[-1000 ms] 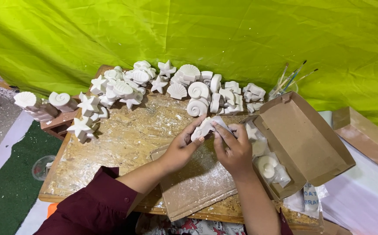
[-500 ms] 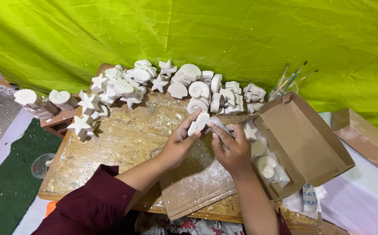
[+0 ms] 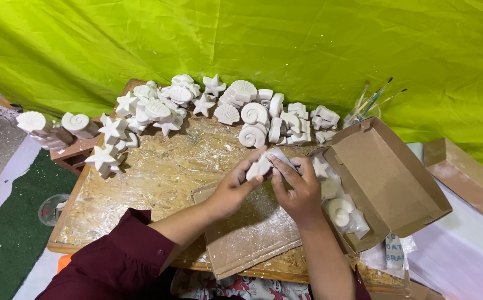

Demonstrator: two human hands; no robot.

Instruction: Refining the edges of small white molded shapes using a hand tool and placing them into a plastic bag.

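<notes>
white plaster cast (image 3: 264,164), likely brittle and dusty, is pinched between left hand (image 3: 231,189) and right hand (image 3: 300,186), fingers closed on its edges above the worktop (image 3: 158,178) middle.

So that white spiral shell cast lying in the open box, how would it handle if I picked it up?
The spiral cast looks stiff, like the piece both hands hold. Its matte, chalky surface suggests it's brittle and dusty rather than slippery. Its rounded form might roll in the box.

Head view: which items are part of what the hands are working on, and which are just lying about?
In hand:
left hand
right hand
white plaster piece held by both
open cardboard box holding wrapped pieces

Lying about:
plaster shells and stars
paintbrushes
green cloth
</notes>
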